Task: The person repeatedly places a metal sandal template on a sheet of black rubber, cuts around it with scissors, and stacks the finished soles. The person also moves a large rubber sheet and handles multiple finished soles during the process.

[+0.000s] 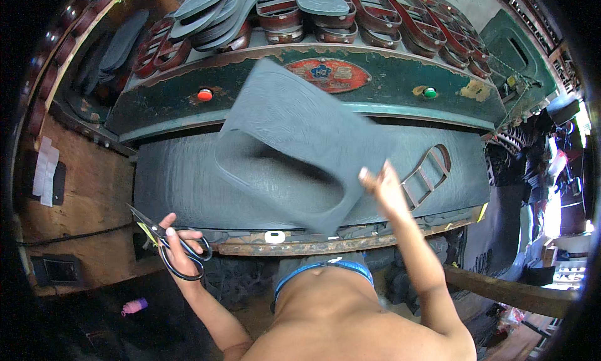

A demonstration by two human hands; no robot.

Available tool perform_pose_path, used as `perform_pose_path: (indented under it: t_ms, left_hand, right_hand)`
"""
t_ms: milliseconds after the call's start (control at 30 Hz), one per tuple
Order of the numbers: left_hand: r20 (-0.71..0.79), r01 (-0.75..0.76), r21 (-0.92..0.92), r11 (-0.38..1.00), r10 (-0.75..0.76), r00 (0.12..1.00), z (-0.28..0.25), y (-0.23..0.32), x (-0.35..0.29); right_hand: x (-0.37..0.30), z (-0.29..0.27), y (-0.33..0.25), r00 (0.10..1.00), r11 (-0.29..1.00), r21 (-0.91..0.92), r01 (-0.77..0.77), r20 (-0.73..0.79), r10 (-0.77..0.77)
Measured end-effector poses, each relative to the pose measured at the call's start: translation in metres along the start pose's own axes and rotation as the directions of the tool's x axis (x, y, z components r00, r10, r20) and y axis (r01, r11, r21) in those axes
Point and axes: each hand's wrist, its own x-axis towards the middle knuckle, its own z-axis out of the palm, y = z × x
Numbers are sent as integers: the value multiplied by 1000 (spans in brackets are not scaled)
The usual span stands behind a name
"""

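Loosely in my left hand (181, 251), at the left front edge of the machine bed, is a pair of scissors (158, 231) with dark looped handles. The blades point up and to the left, slightly apart. With my right hand (383, 189) I grip a grey rubber-like sheet (275, 98) by its right edge. It hangs tilted over the bed and is smeared by motion; a large sole-shaped hole opens in it. To the right of that hand, a sole-shaped cutting die (427, 176) lies on the grey-covered bed (175, 179).
Behind the bed stands a green machine beam (163, 98) with a red button (205, 95) and a green button (430, 92). Cut grey soles (219, 17) and several red-brown dies (416, 26) are stacked on top. A small white object (273, 237) sits on the front ledge.
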Motion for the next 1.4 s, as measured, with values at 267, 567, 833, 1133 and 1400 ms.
perform_pose_path:
  t_ms: [267, 567, 833, 1133, 1400]
  left_hand:
    - [327, 193, 201, 960, -252, 911, 52, -44, 14]
    - [679, 254, 365, 896, -443, 585, 152, -83, 3]
    - [783, 454, 250, 855, -454, 425, 192, -96, 3]
    - [722, 465, 428, 775, -602, 341, 206, -106, 8]
    - [724, 478, 419, 772, -602, 337, 209, -108, 15]
  right_hand:
    - [-113, -15, 54, 563, 528, -845, 87, 479, 674]
    - [107, 51, 50, 930, 705, -607, 368, 240, -279]
    - [170, 90, 80, 778, 702, -599, 385, 619, 101]
    - [142, 98, 86, 878, 826, -509, 243, 477, 35]
    - [134, 99, 78, 896, 810, -525, 263, 445, -2]
